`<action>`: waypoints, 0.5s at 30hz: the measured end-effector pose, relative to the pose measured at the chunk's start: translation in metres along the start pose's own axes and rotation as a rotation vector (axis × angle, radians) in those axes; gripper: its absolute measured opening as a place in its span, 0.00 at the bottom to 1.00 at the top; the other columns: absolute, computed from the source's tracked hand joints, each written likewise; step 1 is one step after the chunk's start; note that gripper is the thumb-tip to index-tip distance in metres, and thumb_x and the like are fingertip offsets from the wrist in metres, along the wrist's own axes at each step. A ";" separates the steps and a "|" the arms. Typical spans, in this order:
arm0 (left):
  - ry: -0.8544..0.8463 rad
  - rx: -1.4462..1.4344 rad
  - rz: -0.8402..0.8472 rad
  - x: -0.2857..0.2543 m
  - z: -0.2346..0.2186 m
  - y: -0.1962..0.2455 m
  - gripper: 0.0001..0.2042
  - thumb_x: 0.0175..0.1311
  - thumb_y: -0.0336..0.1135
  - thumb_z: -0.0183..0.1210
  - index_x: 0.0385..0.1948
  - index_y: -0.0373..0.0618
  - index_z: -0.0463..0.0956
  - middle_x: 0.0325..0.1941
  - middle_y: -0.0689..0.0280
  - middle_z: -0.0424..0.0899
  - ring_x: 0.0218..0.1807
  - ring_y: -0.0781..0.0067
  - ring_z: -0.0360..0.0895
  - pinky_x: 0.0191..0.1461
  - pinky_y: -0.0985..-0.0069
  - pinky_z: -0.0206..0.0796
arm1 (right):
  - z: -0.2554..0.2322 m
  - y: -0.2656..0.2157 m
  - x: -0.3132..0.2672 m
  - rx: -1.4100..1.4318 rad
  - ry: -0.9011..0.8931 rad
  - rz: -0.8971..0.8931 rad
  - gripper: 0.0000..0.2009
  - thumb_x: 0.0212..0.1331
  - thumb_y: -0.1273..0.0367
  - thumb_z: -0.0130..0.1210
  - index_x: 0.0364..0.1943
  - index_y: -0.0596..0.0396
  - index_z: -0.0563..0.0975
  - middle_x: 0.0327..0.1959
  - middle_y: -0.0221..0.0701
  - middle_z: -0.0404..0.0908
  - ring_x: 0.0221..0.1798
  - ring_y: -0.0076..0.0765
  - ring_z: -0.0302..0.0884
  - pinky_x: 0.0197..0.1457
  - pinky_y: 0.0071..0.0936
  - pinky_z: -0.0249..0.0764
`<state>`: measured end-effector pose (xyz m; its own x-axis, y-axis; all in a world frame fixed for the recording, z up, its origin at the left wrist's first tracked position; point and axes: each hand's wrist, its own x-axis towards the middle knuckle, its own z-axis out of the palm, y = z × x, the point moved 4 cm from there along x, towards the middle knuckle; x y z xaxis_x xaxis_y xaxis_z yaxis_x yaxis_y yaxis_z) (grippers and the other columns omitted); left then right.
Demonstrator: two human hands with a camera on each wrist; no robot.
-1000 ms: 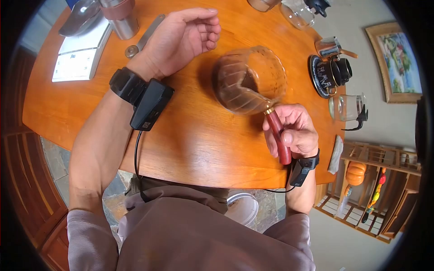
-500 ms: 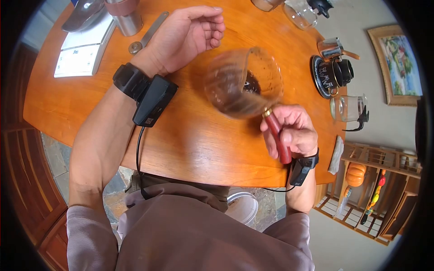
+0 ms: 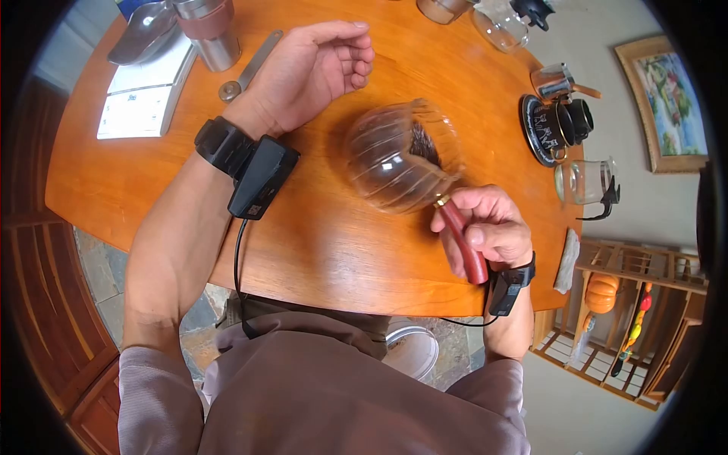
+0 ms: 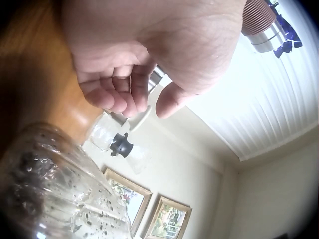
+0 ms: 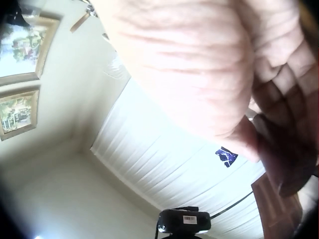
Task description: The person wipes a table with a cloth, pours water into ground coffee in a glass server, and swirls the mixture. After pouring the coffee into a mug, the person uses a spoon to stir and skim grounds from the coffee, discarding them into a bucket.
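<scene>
A ribbed clear glass pot (image 3: 387, 171) with a reddish wooden handle (image 3: 464, 246) is over the table, tilted, its mouth facing up and right. Dark wet-looking grounds (image 3: 423, 144) lie inside it. My right hand (image 3: 497, 227) grips the handle, thumb on top and fingers round the far side. In the left wrist view, dark specks dot the glass wall (image 4: 94, 214). My left hand (image 3: 322, 76), to the left and beyond the pot, holds nothing; its fingers are loosely curled and its palm faces the pot.
Beyond my left wrist lie a metal strip tool (image 3: 258, 64), a steel tumbler (image 3: 212, 38), a notepad (image 3: 136, 110) and a metal scoop (image 3: 144, 32). Along the right edge stand a glass jug (image 3: 582, 182), a patterned plate (image 3: 537, 129) with dark cups and a folded cloth (image 3: 567, 260).
The pot has swung a little left and nearer to me, and its mouth has turned with it. My right hand keeps its grip on the handle. The left hand stays nearly still.
</scene>
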<state>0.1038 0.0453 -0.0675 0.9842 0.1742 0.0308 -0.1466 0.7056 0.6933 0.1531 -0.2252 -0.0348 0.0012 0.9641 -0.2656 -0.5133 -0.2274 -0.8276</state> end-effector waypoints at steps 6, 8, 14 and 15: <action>-0.009 0.012 0.004 0.000 -0.001 0.000 0.09 0.71 0.38 0.53 0.33 0.44 0.75 0.33 0.68 0.80 0.36 0.76 0.75 0.45 0.78 0.68 | -0.004 0.000 0.001 0.007 0.090 -0.044 0.18 0.62 0.66 0.58 0.50 0.69 0.74 0.24 0.42 0.81 0.23 0.35 0.81 0.26 0.24 0.74; -0.018 -0.026 -0.032 0.001 0.000 0.000 0.09 0.71 0.38 0.53 0.33 0.44 0.75 0.32 0.67 0.80 0.36 0.76 0.75 0.46 0.78 0.68 | -0.001 0.000 0.000 0.018 0.048 -0.040 0.19 0.63 0.65 0.58 0.50 0.69 0.74 0.23 0.42 0.81 0.22 0.35 0.81 0.26 0.23 0.73; 0.029 -0.006 -0.015 0.001 0.000 0.000 0.09 0.71 0.38 0.52 0.32 0.44 0.75 0.32 0.67 0.80 0.36 0.76 0.75 0.45 0.77 0.68 | 0.001 0.005 0.007 0.015 0.103 -0.019 0.19 0.65 0.64 0.57 0.51 0.66 0.73 0.24 0.41 0.82 0.22 0.33 0.80 0.24 0.23 0.72; 0.027 -0.006 -0.016 0.001 0.000 -0.001 0.09 0.71 0.38 0.52 0.32 0.44 0.75 0.32 0.67 0.80 0.36 0.76 0.75 0.45 0.77 0.68 | 0.001 0.004 0.004 0.002 0.098 0.002 0.18 0.66 0.64 0.56 0.52 0.66 0.73 0.23 0.41 0.82 0.21 0.33 0.80 0.24 0.24 0.72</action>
<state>0.1049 0.0449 -0.0684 0.9834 0.1816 0.0000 -0.1316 0.7126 0.6892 0.1504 -0.2221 -0.0391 0.0840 0.9454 -0.3149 -0.5147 -0.2294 -0.8261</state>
